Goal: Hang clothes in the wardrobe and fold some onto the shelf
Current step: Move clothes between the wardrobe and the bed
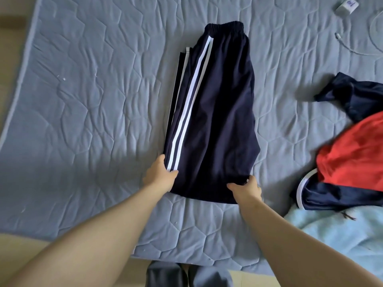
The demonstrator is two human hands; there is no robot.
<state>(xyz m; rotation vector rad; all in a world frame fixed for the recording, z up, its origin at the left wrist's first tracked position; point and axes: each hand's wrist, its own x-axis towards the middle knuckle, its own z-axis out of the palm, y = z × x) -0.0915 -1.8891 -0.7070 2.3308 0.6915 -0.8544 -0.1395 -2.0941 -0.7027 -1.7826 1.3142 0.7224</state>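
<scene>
The trousers (217,121) lie lengthwise, pointing away from the person; the left hand (159,175) and right hand (246,189) pinch the 2 near corners.

Head cam, fwd/down, close over bed (83,100).

Bare forearms (128,220) above grey-clad legs (165,274) (garment unclear).

Navy trousers (217,104) are lying folded lengthwise on the bed (93,90); left hand (158,175) and right hand (246,190) are gripping their near corners.
</scene>
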